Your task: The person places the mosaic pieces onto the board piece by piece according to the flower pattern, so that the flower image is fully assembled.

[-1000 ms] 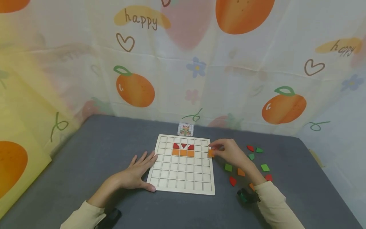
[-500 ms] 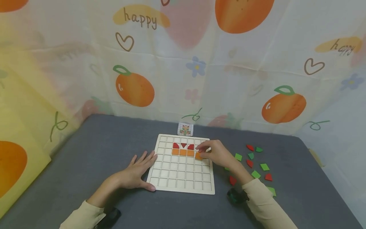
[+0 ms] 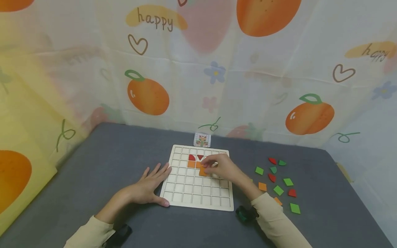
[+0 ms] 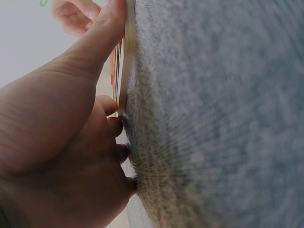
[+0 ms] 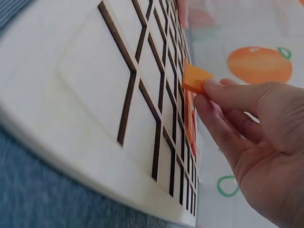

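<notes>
A pale wooden grid board (image 3: 183, 198) lies flat on the grey table. Red pieces, one a triangle (image 3: 200, 157) and one a curved piece (image 3: 192, 157), sit in its upper cells, with a row of orange squares (image 3: 191, 164) just below. My right hand (image 3: 221, 168) pinches an orange square tile (image 5: 195, 78) between thumb and fingers, close over the board beneath that row. It covers part of the board's right side. My left hand (image 3: 147, 187) rests spread at the board's left edge, thumb (image 4: 102, 40) on the rim and fingers straight.
Right of the board lie loose pieces: green squares (image 3: 295, 208), an orange square (image 3: 262, 186), red pieces (image 3: 292, 193) and small green ones (image 3: 273, 170). A small patterned card (image 3: 202, 140) lies behind the board. A printed curtain (image 3: 248, 86) hangs behind the table.
My right hand has carried the orange tile leftward from the board's right edge to near the middle columns. My left hand has stayed at the left edge.
</notes>
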Demonstrator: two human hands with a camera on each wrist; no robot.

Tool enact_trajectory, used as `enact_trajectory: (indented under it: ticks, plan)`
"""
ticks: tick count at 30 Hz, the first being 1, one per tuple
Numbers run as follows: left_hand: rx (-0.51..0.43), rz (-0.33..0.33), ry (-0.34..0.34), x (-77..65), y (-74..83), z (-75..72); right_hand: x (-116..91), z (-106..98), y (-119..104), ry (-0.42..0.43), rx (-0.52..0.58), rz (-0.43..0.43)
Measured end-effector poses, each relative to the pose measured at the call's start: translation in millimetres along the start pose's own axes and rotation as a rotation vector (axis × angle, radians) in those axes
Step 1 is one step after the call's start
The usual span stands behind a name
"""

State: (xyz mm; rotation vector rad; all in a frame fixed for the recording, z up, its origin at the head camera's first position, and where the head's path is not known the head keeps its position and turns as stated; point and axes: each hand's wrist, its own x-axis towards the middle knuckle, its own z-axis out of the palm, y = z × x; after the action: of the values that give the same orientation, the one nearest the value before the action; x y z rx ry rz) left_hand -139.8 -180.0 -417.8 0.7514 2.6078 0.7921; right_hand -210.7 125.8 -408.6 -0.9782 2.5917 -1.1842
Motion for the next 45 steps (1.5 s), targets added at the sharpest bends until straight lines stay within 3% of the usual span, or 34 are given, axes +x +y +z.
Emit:
enact_trajectory:
  ticks: [11, 22, 27, 45]
  plan:
    - [-0.002, -0.002, -0.004, 0.7, -0.6, 0.6, 9.3, 10.3, -3.1, -0.011, -0.001, 0.026]
    - [-0.006, -0.009, -0.011, 0.6, 0.7, -0.1, 10.4, 15.0, -8.0, -0.019, -0.091, 0.0]
    - [-0.014, -0.014, -0.012, 0.7, 1.4, 0.2, 11.0, 16.0, -8.6, -0.016, -0.111, 0.034]
    - [-0.005, 0.0, -0.007, 0.8, -1.6, 0.8, 10.0, 15.8, -10.2, 0.001, -0.096, 0.035]
